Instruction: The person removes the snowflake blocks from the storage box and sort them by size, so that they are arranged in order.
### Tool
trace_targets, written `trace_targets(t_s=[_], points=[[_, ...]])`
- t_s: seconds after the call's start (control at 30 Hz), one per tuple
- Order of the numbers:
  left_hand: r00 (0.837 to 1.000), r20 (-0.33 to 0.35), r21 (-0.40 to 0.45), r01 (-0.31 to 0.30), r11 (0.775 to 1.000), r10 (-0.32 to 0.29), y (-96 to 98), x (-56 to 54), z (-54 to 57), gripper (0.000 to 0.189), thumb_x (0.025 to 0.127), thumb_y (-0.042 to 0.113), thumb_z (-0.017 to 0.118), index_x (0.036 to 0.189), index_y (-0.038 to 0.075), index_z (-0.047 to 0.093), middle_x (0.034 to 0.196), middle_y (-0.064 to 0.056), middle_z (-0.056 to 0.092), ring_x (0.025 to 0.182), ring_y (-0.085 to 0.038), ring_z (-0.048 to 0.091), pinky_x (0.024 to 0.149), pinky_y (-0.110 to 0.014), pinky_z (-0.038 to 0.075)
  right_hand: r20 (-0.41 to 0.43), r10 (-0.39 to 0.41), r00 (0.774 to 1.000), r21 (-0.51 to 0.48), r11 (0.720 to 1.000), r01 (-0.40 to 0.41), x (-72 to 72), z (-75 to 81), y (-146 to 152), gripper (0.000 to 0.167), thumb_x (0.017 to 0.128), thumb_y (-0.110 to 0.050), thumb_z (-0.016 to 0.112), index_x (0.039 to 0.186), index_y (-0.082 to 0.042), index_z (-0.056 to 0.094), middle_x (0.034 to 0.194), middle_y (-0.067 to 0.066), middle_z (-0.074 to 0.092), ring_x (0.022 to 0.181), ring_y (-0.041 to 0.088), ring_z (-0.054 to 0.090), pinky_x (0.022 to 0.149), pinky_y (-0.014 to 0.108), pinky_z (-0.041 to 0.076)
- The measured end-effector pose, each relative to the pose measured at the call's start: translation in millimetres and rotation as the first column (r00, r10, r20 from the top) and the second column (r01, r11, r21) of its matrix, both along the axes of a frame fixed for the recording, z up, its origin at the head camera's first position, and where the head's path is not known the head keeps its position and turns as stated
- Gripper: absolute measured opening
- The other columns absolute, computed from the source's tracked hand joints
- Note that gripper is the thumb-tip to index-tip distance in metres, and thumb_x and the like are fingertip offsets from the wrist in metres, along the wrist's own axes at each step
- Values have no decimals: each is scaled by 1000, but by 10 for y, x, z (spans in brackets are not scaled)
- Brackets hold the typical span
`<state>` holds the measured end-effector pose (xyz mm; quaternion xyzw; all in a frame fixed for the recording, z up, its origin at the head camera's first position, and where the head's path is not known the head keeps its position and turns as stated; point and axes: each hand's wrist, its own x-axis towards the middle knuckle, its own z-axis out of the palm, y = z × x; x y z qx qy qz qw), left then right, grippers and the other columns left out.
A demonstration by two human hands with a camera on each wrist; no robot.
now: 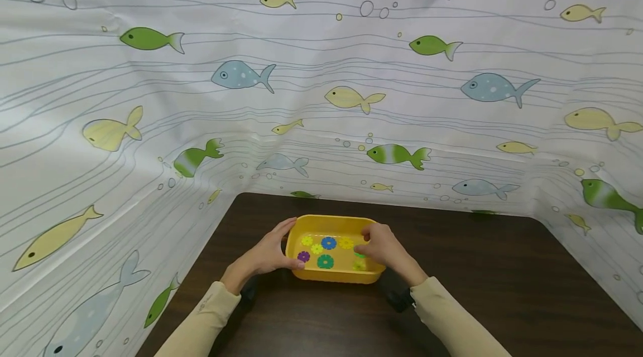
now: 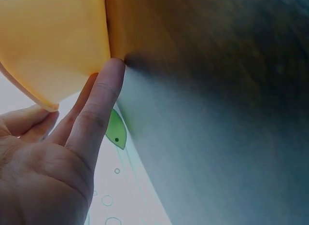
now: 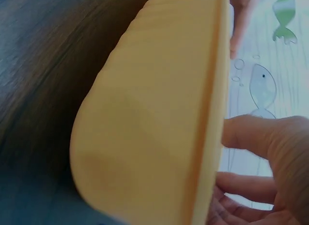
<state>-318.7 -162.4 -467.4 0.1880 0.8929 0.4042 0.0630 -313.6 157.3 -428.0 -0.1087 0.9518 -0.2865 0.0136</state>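
Note:
A yellow plastic tray [image 1: 331,275] stands on the dark table, with flower-shaped notched discs on its floor. My left hand [image 1: 273,248] holds the tray's left end, its thumb over the front rim. In the left wrist view, extended fingers [image 2: 99,99] press against the outer wall. My right hand [image 1: 384,245] reaches over the right end, thumb and index fingertip apart just above a green disc [image 1: 359,254]. Behind the rim, the right wrist view hides the fingertips. Farther left lie a blue disc [image 1: 329,243], a teal disc [image 1: 325,261] and a purple disc [image 1: 303,256].
Several yellow discs lie among the others, one yellow disc [image 1: 346,242] near the right hand. A white sheet [image 1: 321,134] printed with fish rises behind and beside the dark wooden table [image 1: 477,279]. Dark wrist cameras [image 1: 399,300] sit under both wrists.

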Motion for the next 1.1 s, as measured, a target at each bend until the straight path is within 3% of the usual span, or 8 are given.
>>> trace_targets(t_s=[0.07, 0.13, 0.27, 0.47, 0.67, 0.87, 1.1], points=[[1000, 0, 0, 3, 1000, -3, -4, -1, 8, 114, 84, 42, 92, 171, 4, 30, 180, -18, 28, 163, -48, 35, 130, -70, 36, 41, -11, 999, 24, 1000, 10, -21, -17, -65, 22, 90, -13, 87, 88, 3, 71, 74, 5, 52, 67, 16, 46, 60, 28, 42], [1000, 2, 1, 4, 1000, -4, -3, 1, 10, 114, 84, 41, 92, 171, 4, 30, 180, -18, 28, 163, -48, 34, 130, -71, 36, 93, -21, 995, 52, 999, 16, -35, -32, -106, 26, 90, -10, 86, 81, -1, 63, 70, 2, 38, 62, 17, 40, 59, 27, 32], [1000, 5, -3, 0, 1000, 0, 3, 10, 13, 114, 84, 42, 92, 171, 5, 30, 180, -18, 29, 163, -48, 34, 130, -71, 35, 149, -18, 989, 100, 995, 3, -37, -41, -149, 24, 90, -4, 84, 87, -3, 60, 72, 3, 41, 64, 19, 46, 60, 26, 37], [1000, 19, -3, -13, 1000, 13, 15, 18, 24, 113, 84, 40, 92, 172, 6, 29, 180, -17, 28, 161, -47, 39, 128, -69, 39, 144, -7, 990, 189, 982, -20, -75, -37, -194, 17, 90, 5, 77, 93, -2, 62, 76, 7, 45, 70, 23, 48, 63, 28, 39], [1000, 22, -5, -3, 1000, 3, 35, 9, 15, 114, 84, 40, 92, 172, 5, 28, 180, -19, 27, 155, -46, 47, 125, -64, 46, 171, -10, 985, 266, 963, -36, -111, -61, -227, 13, 94, 4, 74, 98, -2, 64, 84, 10, 53, 77, 25, 51, 69, 32, 42], [999, 35, 4, -9, 1000, 9, 37, 5, 16, 114, 84, 40, 91, 172, 6, 28, 181, -17, 26, 163, -46, 36, 129, -68, 39, 196, -30, 980, 293, 956, -29, -153, -91, -244, 12, 96, 1, 75, 101, -2, 65, 87, 11, 55, 79, 25, 54, 68, 31, 44], [999, 32, 8, -12, 1000, 11, 18, 9, 16, 113, 85, 40, 91, 172, 7, 28, 181, -17, 27, 159, -46, 42, 127, -65, 44, 200, -45, 979, 291, 957, -16, -195, -58, -272, 16, 94, -1, 77, 100, -2, 63, 88, 10, 54, 81, 24, 54, 71, 31, 45]])
